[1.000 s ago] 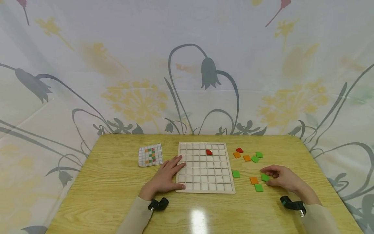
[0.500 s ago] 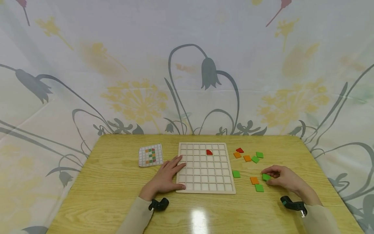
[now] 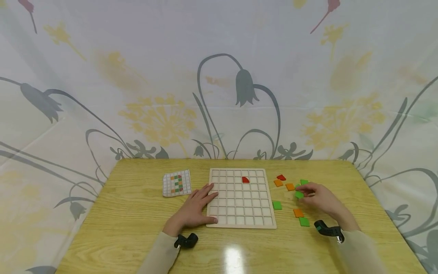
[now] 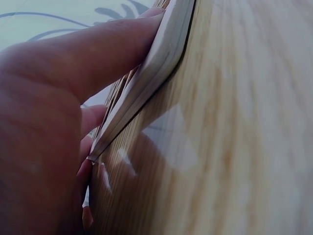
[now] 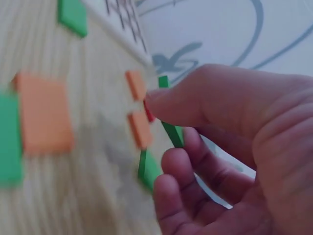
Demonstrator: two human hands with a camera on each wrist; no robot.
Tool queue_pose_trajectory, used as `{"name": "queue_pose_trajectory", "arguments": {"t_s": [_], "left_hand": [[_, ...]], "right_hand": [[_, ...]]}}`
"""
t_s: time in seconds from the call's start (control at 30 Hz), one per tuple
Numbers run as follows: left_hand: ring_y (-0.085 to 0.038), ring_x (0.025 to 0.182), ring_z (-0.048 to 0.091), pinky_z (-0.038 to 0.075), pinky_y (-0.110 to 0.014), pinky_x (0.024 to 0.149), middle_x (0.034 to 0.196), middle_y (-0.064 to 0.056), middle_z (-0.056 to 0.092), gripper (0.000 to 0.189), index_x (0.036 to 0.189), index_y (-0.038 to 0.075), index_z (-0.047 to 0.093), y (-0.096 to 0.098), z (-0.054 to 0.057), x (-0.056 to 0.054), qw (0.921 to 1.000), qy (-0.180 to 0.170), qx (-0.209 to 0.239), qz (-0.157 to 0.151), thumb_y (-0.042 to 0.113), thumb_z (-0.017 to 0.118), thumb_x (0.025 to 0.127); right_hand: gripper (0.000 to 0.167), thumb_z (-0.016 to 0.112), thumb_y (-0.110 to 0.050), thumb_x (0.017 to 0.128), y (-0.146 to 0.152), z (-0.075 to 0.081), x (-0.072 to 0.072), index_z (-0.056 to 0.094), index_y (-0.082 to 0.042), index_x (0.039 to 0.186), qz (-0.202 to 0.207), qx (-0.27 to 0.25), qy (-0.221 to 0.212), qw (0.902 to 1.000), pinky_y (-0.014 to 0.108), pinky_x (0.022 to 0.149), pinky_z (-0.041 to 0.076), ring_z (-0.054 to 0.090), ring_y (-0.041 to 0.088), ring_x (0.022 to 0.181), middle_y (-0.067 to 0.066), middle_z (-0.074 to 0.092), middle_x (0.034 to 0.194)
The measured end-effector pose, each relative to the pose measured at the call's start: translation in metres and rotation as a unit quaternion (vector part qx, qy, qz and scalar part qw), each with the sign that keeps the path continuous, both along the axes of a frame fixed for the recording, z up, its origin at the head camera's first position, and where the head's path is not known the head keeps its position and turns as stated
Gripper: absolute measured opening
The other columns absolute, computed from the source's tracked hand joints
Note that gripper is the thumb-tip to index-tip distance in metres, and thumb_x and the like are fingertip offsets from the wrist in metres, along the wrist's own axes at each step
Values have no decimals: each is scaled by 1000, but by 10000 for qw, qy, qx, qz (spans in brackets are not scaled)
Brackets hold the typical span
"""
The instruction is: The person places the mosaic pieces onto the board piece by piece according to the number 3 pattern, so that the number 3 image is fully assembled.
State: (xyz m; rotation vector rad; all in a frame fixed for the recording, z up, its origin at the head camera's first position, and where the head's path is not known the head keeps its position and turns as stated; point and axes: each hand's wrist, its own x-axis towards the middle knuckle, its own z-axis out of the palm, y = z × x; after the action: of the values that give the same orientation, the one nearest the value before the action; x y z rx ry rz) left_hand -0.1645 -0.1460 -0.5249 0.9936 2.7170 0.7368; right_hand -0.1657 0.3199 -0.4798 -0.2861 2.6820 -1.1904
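Observation:
My left hand [image 3: 193, 210] rests on the left edge of a pale wooden grid board [image 3: 240, 202], its fingers extended over the rim. In the left wrist view the thumb lies on the board's edge [image 4: 168, 54]. One red quarter-round tile [image 3: 245, 180] sits in a cell of the upper part. To the right of the board, my right hand [image 3: 323, 201] pinches a green square tile [image 3: 299, 195] between thumb and fingers. The right wrist view shows this green tile [image 5: 173, 134] held on edge, its middle hidden behind the thumb. Other loose tiles lie below and beyond that hand.
A printed pattern card [image 3: 176, 183] lies left of the board. Right of the board are another red tile [image 3: 281, 177], orange tiles [image 3: 290, 187] and green tiles [image 3: 304, 221] on the wooden table [image 3: 113, 228]. A flowered cloth [image 3: 219, 91] hangs behind.
My right hand has closed on the near green tile, lifted it, and moved away from me and to the left, over the farther tiles. The left hand stays in place.

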Motion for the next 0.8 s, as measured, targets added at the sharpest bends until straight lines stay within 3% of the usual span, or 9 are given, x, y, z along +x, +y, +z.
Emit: {"name": "queue_pose_trajectory", "arguments": {"t_s": [0.23,0.47,0.8], "left_hand": [[-23,152,7,10,-53,119,167,-5,10,87,157,17,34,-1,-1,1,10000,-10,35,15,60,65,88],[-25,152,8,10,-53,119,167,-6,11,88,157,16,34,-1,-2,0,10000,21,38,8,61,65,88],[-25,152,8,10,-53,119,167,-6,11,87,157,15,35,1,5,2,10000,-43,53,-10,58,67,88]], "right_hand": [[35,74,-7,88,-27,3,-18,68,1,121,176,-152,356,9991,29,70,49,53,24,89,9,61,106],[35,73,-5,88,-55,-1,-34,68,2,122,444,-245,625,9968,35,78,51,54,22,89,10,64,109],[33,74,-5,86,-98,-7,-55,69,0,119,490,-392,647,9959,37,80,51,56,22,91,10,64,106]]}}
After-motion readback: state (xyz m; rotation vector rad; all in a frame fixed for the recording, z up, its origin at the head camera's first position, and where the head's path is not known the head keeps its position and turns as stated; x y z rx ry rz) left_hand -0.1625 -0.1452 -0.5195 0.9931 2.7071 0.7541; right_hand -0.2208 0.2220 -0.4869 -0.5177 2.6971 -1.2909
